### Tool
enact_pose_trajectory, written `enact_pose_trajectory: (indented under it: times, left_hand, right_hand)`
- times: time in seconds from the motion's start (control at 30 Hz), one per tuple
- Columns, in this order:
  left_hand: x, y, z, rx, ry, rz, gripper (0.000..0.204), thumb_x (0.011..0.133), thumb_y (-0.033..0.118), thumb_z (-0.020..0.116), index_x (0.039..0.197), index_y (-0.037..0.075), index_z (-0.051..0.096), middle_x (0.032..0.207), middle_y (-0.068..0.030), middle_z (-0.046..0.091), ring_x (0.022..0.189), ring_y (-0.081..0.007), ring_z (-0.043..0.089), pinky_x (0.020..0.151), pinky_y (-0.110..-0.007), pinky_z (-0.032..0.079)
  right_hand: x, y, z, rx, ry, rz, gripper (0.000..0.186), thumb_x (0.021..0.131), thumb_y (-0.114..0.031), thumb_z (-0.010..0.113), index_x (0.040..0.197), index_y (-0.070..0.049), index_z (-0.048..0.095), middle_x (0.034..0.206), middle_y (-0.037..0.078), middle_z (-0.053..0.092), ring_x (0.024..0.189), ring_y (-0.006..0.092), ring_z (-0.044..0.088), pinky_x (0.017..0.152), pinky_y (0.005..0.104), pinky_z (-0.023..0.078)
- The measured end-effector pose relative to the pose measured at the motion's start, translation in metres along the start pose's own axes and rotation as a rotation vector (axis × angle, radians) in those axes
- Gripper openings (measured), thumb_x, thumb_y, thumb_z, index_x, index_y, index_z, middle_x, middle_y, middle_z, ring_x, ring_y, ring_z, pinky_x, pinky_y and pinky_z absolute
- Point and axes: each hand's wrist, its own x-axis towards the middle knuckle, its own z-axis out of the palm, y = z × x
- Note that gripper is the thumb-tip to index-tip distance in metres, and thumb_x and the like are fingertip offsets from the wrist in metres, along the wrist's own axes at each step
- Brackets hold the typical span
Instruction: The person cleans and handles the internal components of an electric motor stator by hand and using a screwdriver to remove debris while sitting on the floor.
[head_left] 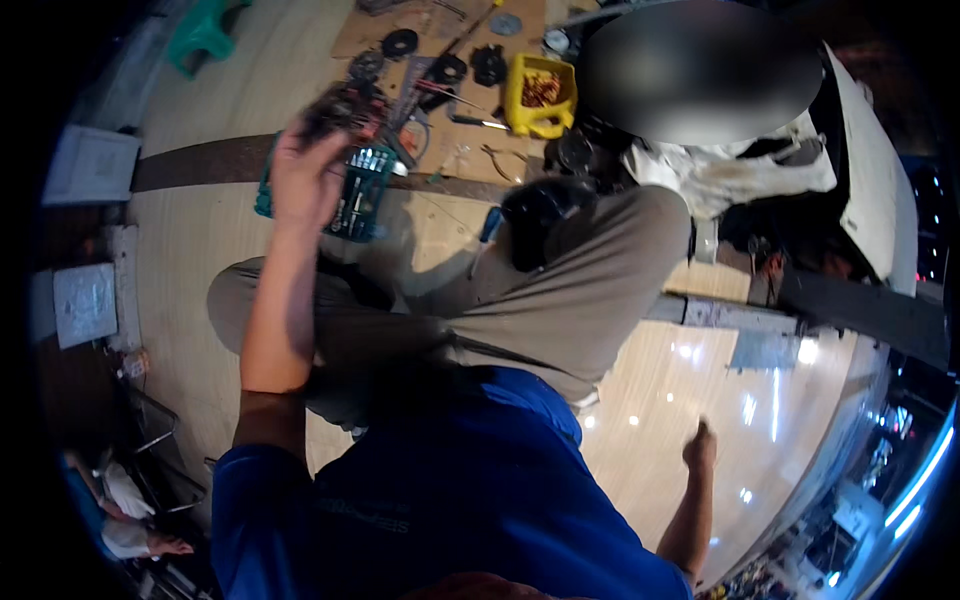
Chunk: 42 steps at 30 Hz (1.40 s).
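Observation:
My left hand (308, 178) reaches forward, its fingers closed on a dark, clumpy part with reddish bits (350, 110). Motion blur hides the kind of part. Below that hand sits a teal tool case (376, 200) with metal pieces in its slots. Out to my right, near the glossy floor (650, 400), my right hand (701, 447) is closed. Whatever it may hold is too small to make out. Ahead, a cardboard sheet (440, 150) bears several black round parts (400, 43), pliers (503, 165) and a black-handled screwdriver (480, 121).
A yellow cut-open container (558, 122) of copper-coloured pieces stands on the cardboard's right side. Beside my bent legs lies a blue-handled tool (490, 224). White cloth (720, 180) is bunched at the right. A green stool (203, 38) stands far left; another person's hand (168, 544) shows lower left.

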Motion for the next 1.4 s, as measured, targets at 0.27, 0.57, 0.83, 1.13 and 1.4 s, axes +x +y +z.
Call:
enact_pose_trajectory:
  times: [0.27, 0.57, 0.83, 1.13, 1.4]
  left_hand:
    - [-0.023, 0.0, 0.054, -0.037, -0.107, -0.042, 0.043, 0.086, -0.01, 0.056, 0.128, -0.006, 0.049, 0.126, -0.0203, 0.059, 0.116, -0.0298, 0.06, 0.102, -0.044, 0.05]
    - [-0.031, 0.011, 0.034, -0.111, -0.149, -0.072, 0.042, 0.081, -0.012, 0.06, 0.121, 0.0, 0.056, 0.134, -0.0179, 0.054, 0.12, -0.0282, 0.057, 0.101, -0.042, 0.05]
    - [-0.027, 0.014, 0.028, 0.335, -0.257, -0.031, 0.04, 0.079, -0.013, 0.062, 0.117, 0.0, 0.06, 0.14, -0.0124, 0.048, 0.126, -0.0207, 0.051, 0.103, -0.034, 0.047]
    - [-0.02, -0.005, 0.034, 0.383, 0.114, 0.065, 0.043, 0.082, -0.016, 0.058, 0.122, 0.0, 0.055, 0.139, -0.0105, 0.048, 0.116, -0.0175, 0.058, 0.097, -0.031, 0.051]
    - [-0.018, 0.002, 0.027, -0.089, -0.004, -0.139, 0.041, 0.081, -0.018, 0.053, 0.119, -0.003, 0.056, 0.132, -0.012, 0.054, 0.116, -0.0216, 0.059, 0.098, -0.037, 0.054]
  right_hand:
    - [-0.017, -0.487, -0.241, 1.034, 0.299, -1.109, 0.03, 0.092, -0.014, 0.065, 0.115, 0.005, 0.062, 0.101, 0.013, 0.068, 0.093, 0.0217, 0.065, 0.084, 0.0308, 0.05]
    - [0.014, -0.569, -0.257, 1.135, -0.716, -1.004, 0.018, 0.097, -0.017, 0.06, 0.093, 0.0, 0.063, 0.071, 0.003, 0.059, 0.063, 0.0143, 0.055, 0.057, 0.0268, 0.043]
    - [0.028, -0.545, -0.297, 0.644, 0.387, -1.266, 0.014, 0.092, -0.01, 0.061, 0.088, 0.002, 0.055, 0.079, 0.024, 0.058, 0.076, 0.0439, 0.057, 0.064, 0.043, 0.045]
    - [-0.038, -0.543, -0.235, 0.705, -0.267, -1.428, 0.019, 0.089, -0.016, 0.065, 0.093, 0.001, 0.059, 0.084, 0.026, 0.062, 0.083, 0.0445, 0.062, 0.071, 0.0463, 0.049]
    - [0.091, -0.549, -0.198, 0.843, -0.098, -0.793, 0.014, 0.088, -0.012, 0.066, 0.09, 0.002, 0.067, 0.073, 0.019, 0.064, 0.065, 0.0248, 0.059, 0.067, 0.0364, 0.049]
